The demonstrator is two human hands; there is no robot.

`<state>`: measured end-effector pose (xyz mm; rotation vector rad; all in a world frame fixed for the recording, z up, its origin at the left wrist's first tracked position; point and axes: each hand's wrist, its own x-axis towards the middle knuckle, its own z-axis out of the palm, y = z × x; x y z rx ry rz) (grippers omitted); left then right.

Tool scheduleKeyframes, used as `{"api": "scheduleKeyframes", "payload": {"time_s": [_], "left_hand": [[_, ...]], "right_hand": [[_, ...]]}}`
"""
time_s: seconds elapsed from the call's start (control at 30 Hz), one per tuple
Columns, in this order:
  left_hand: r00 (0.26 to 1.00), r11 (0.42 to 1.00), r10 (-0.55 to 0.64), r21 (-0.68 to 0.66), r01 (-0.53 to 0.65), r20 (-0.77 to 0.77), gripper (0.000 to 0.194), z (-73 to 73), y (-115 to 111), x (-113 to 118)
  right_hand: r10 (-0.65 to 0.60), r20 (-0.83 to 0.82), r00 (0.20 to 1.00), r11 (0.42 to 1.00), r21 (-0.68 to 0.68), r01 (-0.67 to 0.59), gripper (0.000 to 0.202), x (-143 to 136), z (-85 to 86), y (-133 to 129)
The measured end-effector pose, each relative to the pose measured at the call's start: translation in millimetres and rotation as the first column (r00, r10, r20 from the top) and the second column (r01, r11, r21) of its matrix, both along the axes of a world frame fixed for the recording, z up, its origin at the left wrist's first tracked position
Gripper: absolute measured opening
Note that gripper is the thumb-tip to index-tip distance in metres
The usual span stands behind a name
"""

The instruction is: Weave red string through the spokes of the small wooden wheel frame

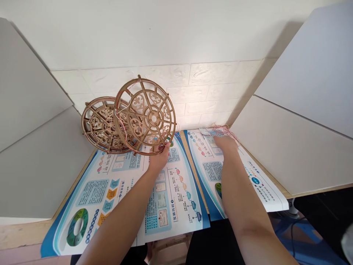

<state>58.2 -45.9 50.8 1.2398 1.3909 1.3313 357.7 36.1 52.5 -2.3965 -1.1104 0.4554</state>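
Note:
A round bronze-coloured openwork frame (pixel 153 118) with scroll patterns is tilted up in my left hand (pixel 160 156), whose fingers and thumb grip its lower rim. A thin reddish wire and a white wire run along its left side. Behind it, to the left, a stack of similar round frames (pixel 104 125) leans at the table's back. My right hand (pixel 226 142) reaches into a tangle of thin red and white wires (pixel 220 130) at the back right. Its fingers are hidden behind the hand, so I cannot make out their grip.
Two printed poster sheets (pixel 176 191) with blue borders cover the wooden table (pixel 33 232). A white brick-patterned wall (pixel 206 88) closes off the back. Grey-white panels (pixel 35 165) stand at left and right. Below the right edge is a blue stool (pixel 300 232).

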Motion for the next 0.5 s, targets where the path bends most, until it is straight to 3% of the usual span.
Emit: {"api": "scheduleKeyframes", "payload": {"time_s": [0.2,0.33,0.5], "left_hand": [[0.999,0.999,-0.048,0.018,0.048,-0.012,0.017,-3.7,-0.8,0.5],[0.997,0.998,-0.067,0.005,0.067,0.031,0.02,-6.7,0.4,0.8],[0.997,0.997,-0.076,-0.006,0.076,0.019,0.019,-3.9,-0.6,0.8]], "right_hand": [[0.12,0.084,0.989,0.98,0.152,-0.131,0.044,-14.4,-21.2,13.1],[0.123,0.045,0.991,0.952,0.277,-0.13,0.051,-18.7,-20.2,10.7],[0.031,0.119,0.992,0.852,0.517,-0.089,0.044,-24.2,-11.0,2.2]]}}
